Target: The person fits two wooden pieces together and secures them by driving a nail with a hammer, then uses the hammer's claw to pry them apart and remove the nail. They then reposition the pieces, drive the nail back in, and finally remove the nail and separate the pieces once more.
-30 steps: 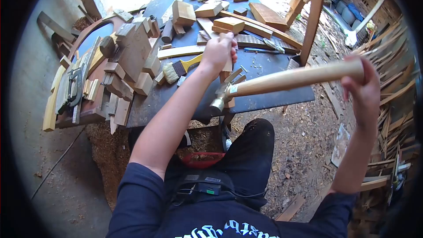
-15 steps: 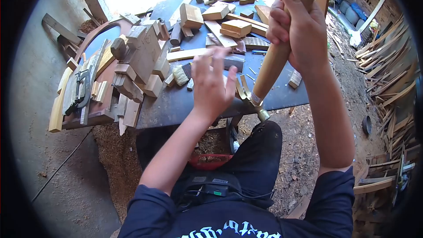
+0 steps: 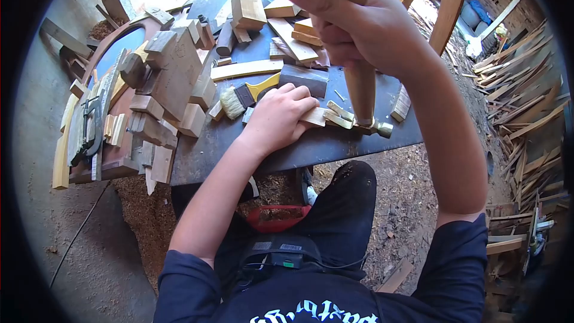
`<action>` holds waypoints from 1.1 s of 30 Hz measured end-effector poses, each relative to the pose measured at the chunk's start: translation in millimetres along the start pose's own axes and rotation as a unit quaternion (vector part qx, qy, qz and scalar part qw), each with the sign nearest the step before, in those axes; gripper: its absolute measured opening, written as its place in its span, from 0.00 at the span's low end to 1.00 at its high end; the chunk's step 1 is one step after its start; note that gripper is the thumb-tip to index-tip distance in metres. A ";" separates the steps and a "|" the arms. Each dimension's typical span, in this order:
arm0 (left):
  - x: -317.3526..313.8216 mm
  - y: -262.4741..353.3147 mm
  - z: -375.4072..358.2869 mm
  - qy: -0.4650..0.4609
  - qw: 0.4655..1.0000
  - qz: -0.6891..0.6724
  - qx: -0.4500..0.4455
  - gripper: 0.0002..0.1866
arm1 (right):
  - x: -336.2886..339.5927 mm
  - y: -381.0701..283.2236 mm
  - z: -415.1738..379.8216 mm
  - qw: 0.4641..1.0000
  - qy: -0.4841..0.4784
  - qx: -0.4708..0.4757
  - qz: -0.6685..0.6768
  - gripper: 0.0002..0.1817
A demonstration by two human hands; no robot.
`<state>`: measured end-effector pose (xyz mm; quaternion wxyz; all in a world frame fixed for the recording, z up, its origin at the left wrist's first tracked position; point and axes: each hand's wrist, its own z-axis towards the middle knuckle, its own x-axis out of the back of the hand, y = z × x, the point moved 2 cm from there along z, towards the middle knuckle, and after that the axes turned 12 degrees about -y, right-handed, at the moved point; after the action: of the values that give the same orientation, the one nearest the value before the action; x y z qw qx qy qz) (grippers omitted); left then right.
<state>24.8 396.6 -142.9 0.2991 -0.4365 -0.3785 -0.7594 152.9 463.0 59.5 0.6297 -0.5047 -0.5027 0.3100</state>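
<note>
- Right hand [image 3: 359, 24]: top centre of the frame, fist closed around the wooden handle of a hammer [image 3: 357, 93]; the handle hangs almost straight down from the fist.
- Hammer head: metal, claw pointing left, lying at the wood strip's right end just above the table's near edge, centre right of the frame.
- Left hand [image 3: 280, 116]: centre of the frame, palm down, fingers curled over a wood strip [image 3: 314, 117] and pressing it flat to the table; whether it grips or only presses cannot be told.
- Wood strip: pale, short, lying flat, its right end showing between the left hand's fingers and the hammer claw.
- Table [image 3: 299, 149]: dark flat top, filling the upper middle of the frame.
- Brush [image 3: 239, 97]: yellow handle, pale bristles to the left, just up-left of the left hand.
- Dark block [image 3: 304, 79]: just above the left hand's fingers.
- Wood offcuts [image 3: 173, 78]: a heap of blocks at the left of the table; more blocks [image 3: 281, 12] lie at the top.
- Curved wood frame [image 3: 95, 60]: at the far left edge, under the heap.
- Sawdust and shavings [image 3: 412, 203]: on the ground, lower right.
</note>
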 end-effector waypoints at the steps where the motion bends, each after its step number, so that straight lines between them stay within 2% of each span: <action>1: 0.8 -0.6 0.5 0.005 1.000 -0.003 0.001 0.15 | 0.1 0.0 0.5 1.000 0.016 0.002 0.003 0.19; 2: 1.7 1.2 0.4 0.013 1.000 0.000 0.006 0.14 | -4.5 -4.7 3.1 0.999 0.031 0.004 0.007 0.19; 3: 2.1 2.8 -0.7 0.011 1.000 0.000 0.013 0.14 | -18.7 -7.4 -0.7 0.993 0.109 -0.025 -0.034 0.19; 5: 1.6 4.9 -3.7 0.005 1.000 0.001 0.028 0.14 | -32.4 -6.8 -3.2 0.977 0.187 -0.027 -0.096 0.18; 6: 0.8 4.6 -4.9 0.008 1.000 0.004 0.027 0.13 | -33.8 -1.6 -3.2 0.975 0.188 -0.001 -0.117 0.18; 9: -1.2 -0.4 -2.0 0.001 1.000 0.015 0.015 0.12 | -9.1 0.4 -4.8 0.996 0.067 0.041 0.033 0.18; 11: -1.4 -2.7 -0.2 -0.007 1.000 0.013 0.013 0.13 | -12.6 18.9 1.9 0.983 0.153 0.095 0.020 0.19; 15: -1.1 -4.4 0.9 -0.010 1.000 0.003 0.020 0.14 | -6.0 26.6 -2.4 0.975 0.164 0.134 0.063 0.16; 18: -2.5 -5.2 1.3 -0.017 0.999 0.001 0.033 0.15 | 2.2 26.2 -7.3 0.975 0.155 0.158 0.034 0.16; 22: -3.7 -6.3 1.3 -0.015 0.999 -0.010 0.036 0.15 | 14.9 43.6 -29.6 0.955 0.171 0.222 0.094 0.15; 25: -2.5 -6.1 0.8 -0.027 0.999 -0.012 0.040 0.16 | 75.6 62.6 -84.0 0.906 0.128 0.321 0.244 0.16; 26: -1.4 -5.4 0.9 -0.027 0.999 -0.004 0.043 0.16 | 71.0 60.9 -93.5 0.903 0.161 0.340 0.208 0.12; 27: -0.6 -7.1 2.0 -0.017 0.999 -0.006 0.044 0.16 | 63.5 56.2 -100.7 0.909 0.081 0.365 0.183 0.11; 30: -1.0 -4.7 1.0 -0.004 0.999 -0.037 0.032 0.17 | 41.1 50.7 -92.1 0.924 0.066 0.352 0.137 0.12; 33: -5.1 -7.7 0.1 0.011 0.999 -0.042 0.022 0.17 | 53.8 42.9 -71.4 0.938 -0.002 0.308 0.159 0.13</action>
<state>21.1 401.5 -149.8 0.2806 -0.4048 -0.4101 -0.7676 241.8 500.9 37.2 0.6958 -0.3591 -0.2972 0.5465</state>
